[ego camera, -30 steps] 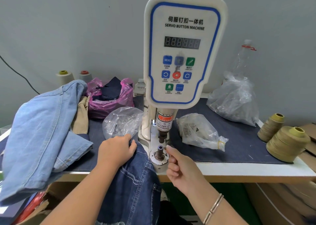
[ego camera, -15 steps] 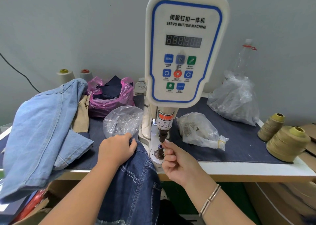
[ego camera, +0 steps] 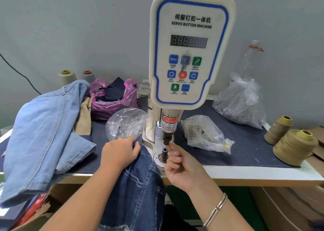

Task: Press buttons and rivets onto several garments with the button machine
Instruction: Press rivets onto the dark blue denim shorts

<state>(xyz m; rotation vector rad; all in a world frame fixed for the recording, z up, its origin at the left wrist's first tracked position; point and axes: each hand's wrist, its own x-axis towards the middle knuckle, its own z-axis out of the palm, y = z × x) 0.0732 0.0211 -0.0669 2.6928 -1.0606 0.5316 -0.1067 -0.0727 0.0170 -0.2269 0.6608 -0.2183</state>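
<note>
Draping off the table, dark denim garment (ego camera: 138, 181) shows pale stitching.

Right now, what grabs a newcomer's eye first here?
The white button machine stands tall mid-frame, its blue-edged panel of buttons facing the camera. Just below it, the right hand lifts its fingertips to the upper die, above the lower post, while the left hand grips dark jeans beside the base. A light denim garment is heaped at the left and tan thread cones stand at the right.
</note>
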